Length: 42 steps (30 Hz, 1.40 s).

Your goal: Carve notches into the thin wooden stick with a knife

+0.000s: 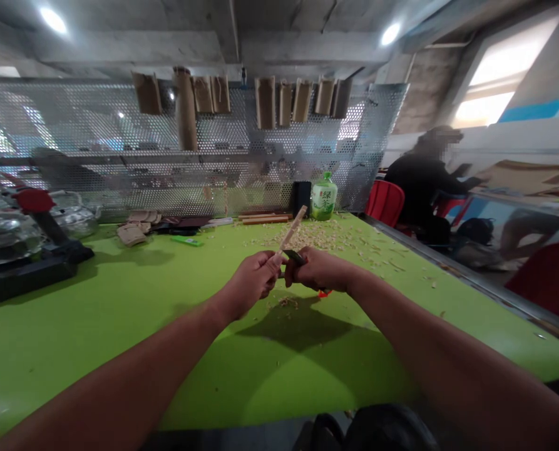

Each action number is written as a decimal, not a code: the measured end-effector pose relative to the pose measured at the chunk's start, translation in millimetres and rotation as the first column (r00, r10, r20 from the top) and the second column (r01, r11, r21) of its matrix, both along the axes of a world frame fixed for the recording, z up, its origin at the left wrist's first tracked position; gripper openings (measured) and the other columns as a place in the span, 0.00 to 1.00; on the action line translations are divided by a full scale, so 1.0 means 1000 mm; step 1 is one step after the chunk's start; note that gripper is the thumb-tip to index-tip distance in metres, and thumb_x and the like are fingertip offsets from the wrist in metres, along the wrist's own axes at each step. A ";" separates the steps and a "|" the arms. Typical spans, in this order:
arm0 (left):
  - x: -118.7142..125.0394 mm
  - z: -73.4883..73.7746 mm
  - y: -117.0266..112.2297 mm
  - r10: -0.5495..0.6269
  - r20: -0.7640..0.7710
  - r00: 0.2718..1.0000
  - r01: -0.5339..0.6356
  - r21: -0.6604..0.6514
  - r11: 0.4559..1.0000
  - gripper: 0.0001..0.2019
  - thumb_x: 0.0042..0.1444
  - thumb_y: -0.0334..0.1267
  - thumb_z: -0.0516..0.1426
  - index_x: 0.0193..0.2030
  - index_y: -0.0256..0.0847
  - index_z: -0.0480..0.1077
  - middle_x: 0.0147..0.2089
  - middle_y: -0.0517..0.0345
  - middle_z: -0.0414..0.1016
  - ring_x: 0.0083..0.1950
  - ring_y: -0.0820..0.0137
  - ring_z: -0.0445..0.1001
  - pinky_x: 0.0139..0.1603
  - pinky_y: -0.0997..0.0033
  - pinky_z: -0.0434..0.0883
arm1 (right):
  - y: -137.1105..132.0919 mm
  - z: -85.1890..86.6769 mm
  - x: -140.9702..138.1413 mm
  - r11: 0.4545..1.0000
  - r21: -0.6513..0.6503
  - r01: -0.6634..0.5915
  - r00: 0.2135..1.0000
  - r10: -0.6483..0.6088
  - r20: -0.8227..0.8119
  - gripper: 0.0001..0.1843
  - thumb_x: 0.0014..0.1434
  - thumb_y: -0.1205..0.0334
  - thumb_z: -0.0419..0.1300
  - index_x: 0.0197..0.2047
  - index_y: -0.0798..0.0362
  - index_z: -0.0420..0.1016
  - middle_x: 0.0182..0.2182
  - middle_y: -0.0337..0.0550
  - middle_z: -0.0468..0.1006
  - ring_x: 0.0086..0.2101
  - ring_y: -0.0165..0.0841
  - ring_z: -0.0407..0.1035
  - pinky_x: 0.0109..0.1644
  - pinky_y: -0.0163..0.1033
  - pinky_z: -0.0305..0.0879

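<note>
Head view looks down a long, bright-green desk (pixel 96 357) to 2 bare forearms meeting above its middle. The work in hand is paring. The person's left hand (pixel 251 282) holds a slim, pale wooden stick (pixel 291 230) in the air, angled up toward the far edge, its fingers (pixel 270 266) curled tightly around the lower end. The right hand (pixel 319 269) is just beside it, with its fingers (pixel 303 266) pressed together around a small, black-handled cutting tool (pixel 294 255). A bright orange piece (pixel 324 292) shows below that hand. The blade is hidden, so I cannot tell whether it touches the stick.

Pale wood shavings (pixel 302 237) are strewn across the desk, mostly beyond the hands. At the far edge stands a green-capped plastic bottle (pixel 324 197) with large green characters, too small to read surely, and a flat green lighter (pixel 186 241) lies left of the hands. Brown kraft-paper sleeves (pixel 185 109) hang from a perforated metal screen (pixel 72 119). Off to the right, a co-worker in black (pixel 422 181) sits past a red plastic chair (pixel 385 202).
</note>
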<state>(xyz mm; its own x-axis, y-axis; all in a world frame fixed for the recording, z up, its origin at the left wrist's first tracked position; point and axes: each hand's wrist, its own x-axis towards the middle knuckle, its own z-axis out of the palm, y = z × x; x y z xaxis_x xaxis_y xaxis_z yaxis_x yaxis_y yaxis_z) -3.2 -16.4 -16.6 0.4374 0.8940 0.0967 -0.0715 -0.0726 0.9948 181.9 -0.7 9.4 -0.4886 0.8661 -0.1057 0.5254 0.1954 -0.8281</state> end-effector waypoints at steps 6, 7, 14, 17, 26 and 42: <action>-0.005 0.001 0.005 -0.045 0.218 0.975 0.070 -0.109 0.992 0.13 0.60 0.46 0.57 0.42 0.37 0.69 0.27 0.66 0.58 0.19 0.84 0.51 0.17 0.83 0.50 | 0.002 -0.001 -0.002 0.971 0.224 0.079 0.997 -0.083 0.007 0.11 0.45 0.67 0.56 0.31 0.55 0.77 0.16 0.30 0.61 0.19 0.24 0.52 0.23 0.33 0.48; -0.006 0.002 0.006 -0.051 0.241 0.969 0.082 -0.121 0.989 0.13 0.60 0.46 0.57 0.43 0.37 0.69 0.26 0.66 0.58 0.19 0.84 0.52 0.17 0.83 0.50 | 0.003 -0.002 -0.003 0.956 0.276 0.096 0.995 -0.098 -0.009 0.08 0.46 0.66 0.57 0.31 0.55 0.76 0.18 0.31 0.62 0.20 0.24 0.53 0.24 0.33 0.49; -0.005 0.006 0.005 -0.028 0.315 0.949 0.081 -0.155 0.985 0.10 0.63 0.43 0.54 0.42 0.39 0.68 0.24 0.65 0.62 0.17 0.83 0.52 0.15 0.83 0.50 | -0.002 -0.004 -0.003 0.958 0.272 0.096 0.959 -0.016 -0.282 0.16 0.60 0.46 0.56 0.35 0.49 0.58 0.20 0.28 0.59 0.19 0.24 0.52 0.21 0.32 0.50; -0.004 0.005 0.005 -0.013 0.311 0.950 0.067 -0.166 0.984 0.11 0.63 0.44 0.54 0.40 0.38 0.68 0.26 0.64 0.64 0.17 0.83 0.53 0.16 0.82 0.50 | -0.003 -0.005 -0.005 0.945 0.311 0.101 0.941 0.011 -0.339 0.16 0.65 0.47 0.51 0.33 0.49 0.56 0.19 0.29 0.60 0.18 0.24 0.53 0.20 0.31 0.52; -0.003 -0.003 0.013 0.087 0.320 0.944 -0.062 -0.089 0.994 0.12 0.59 0.45 0.59 0.44 0.39 0.71 0.30 0.63 0.66 0.23 0.81 0.60 0.21 0.79 0.60 | -0.010 -0.011 -0.013 0.962 0.265 0.073 0.934 0.027 -0.356 0.18 0.67 0.45 0.47 0.32 0.49 0.56 0.21 0.30 0.63 0.15 0.22 0.56 0.15 0.29 0.53; -0.003 -0.005 0.011 -0.022 0.254 0.967 0.028 -0.019 0.999 0.13 0.60 0.48 0.57 0.36 0.40 0.66 0.23 0.66 0.59 0.20 0.79 0.58 0.18 0.77 0.54 | -0.012 -0.016 -0.024 0.978 0.169 0.123 0.874 -0.026 -0.486 0.13 0.66 0.55 0.50 0.31 0.51 0.61 0.16 0.30 0.65 0.14 0.24 0.59 0.16 0.29 0.57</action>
